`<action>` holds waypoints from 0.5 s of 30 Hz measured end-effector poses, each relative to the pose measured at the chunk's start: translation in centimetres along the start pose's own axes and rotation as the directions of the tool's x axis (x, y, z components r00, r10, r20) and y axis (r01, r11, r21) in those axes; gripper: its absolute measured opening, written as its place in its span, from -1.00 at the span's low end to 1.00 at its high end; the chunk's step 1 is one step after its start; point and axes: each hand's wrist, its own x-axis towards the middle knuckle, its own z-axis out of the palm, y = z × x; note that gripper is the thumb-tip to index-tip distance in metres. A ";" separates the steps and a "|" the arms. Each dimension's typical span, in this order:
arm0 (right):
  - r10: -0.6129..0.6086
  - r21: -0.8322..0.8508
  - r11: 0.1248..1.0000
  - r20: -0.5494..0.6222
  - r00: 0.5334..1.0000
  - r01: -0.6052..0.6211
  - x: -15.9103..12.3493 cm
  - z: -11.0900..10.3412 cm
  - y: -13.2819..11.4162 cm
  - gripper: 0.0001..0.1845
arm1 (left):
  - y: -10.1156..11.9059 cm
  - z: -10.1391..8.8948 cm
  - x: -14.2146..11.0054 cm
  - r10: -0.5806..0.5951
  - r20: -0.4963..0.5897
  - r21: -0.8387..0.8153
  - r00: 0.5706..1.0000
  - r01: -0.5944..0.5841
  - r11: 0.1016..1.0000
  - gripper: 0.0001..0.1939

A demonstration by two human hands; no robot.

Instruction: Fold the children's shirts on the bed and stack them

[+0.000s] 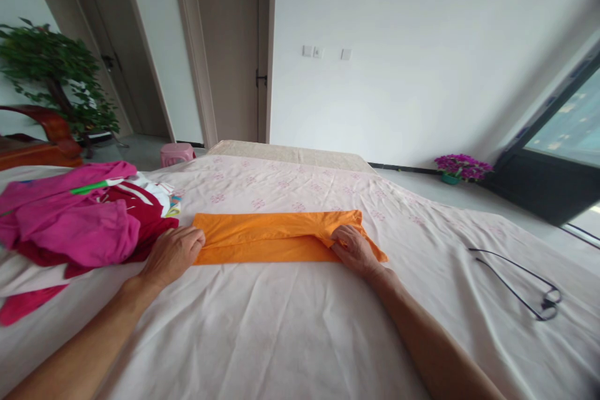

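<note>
An orange garment [262, 237], folded into a long narrow strip, lies across the pale floral cloth [281, 319] in front of me. At the strip's left end, my left hand [180, 250] has its fingers curled onto the fabric edge. Near the right end, my right hand [354, 250] pinches the upper layer, which bunches and creases around the fingers. A small corner of orange cloth sticks out to the right beyond that hand. The fingertips of both hands are partly hidden by the knuckles and fabric.
A heap of clothes [89, 219], mostly pink and red, sits close to my left hand. Folding eyeglasses [525, 287] lie at the right. Beyond the cloth stand a pink stool [177, 154], a potted plant [56, 75] and purple flowers [463, 167].
</note>
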 end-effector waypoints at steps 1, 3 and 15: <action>-0.001 0.015 1.000 -0.006 1.000 0.001 -0.1 -0.1 0.1 -0.89 | 0.1 -0.2 0.0 -0.001 0.003 0.017 1.000 0.001 1.000 -0.74; -0.012 0.025 1.000 0.011 1.000 0.012 -0.2 -0.5 0.0 -0.91 | 0.8 -0.8 0.2 0.006 -0.025 0.031 1.000 -0.005 1.000 -0.74; -0.022 -0.012 1.000 0.055 0.998 0.022 0.3 -0.6 -2.1 -0.75 | 10.2 0.1 4.6 0.192 0.008 -0.008 0.981 -0.192 0.981 -0.82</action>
